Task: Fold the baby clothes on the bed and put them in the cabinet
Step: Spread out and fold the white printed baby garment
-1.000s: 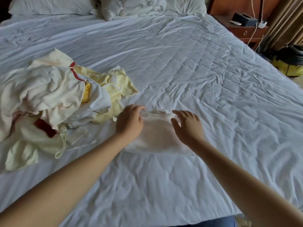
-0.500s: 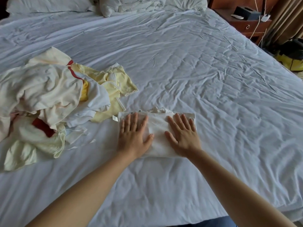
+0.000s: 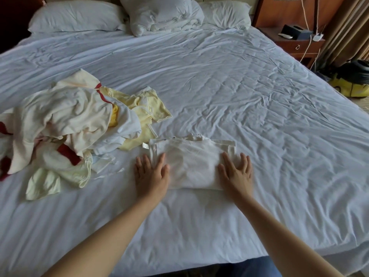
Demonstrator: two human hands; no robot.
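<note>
A folded white baby garment (image 3: 191, 162) lies flat on the white bed sheet (image 3: 259, 108) in front of me. My left hand (image 3: 150, 174) rests flat on its left edge, fingers straight. Flat on the garment's right edge lies my right hand (image 3: 236, 173), fingers spread. To the left sits a loose pile of unfolded baby clothes (image 3: 65, 124) in white, pale yellow and red. No cabinet is in view.
Pillows (image 3: 139, 15) line the head of the bed. A wooden nightstand (image 3: 297, 43) with a dark box and cables stands at the far right. A yellow and black appliance (image 3: 355, 80) sits on the floor beside the bed.
My hands went from the garment's top edge to pressing flat on its middle, then slid apart to its left and right edges. The garment now lies smoother and wider.
</note>
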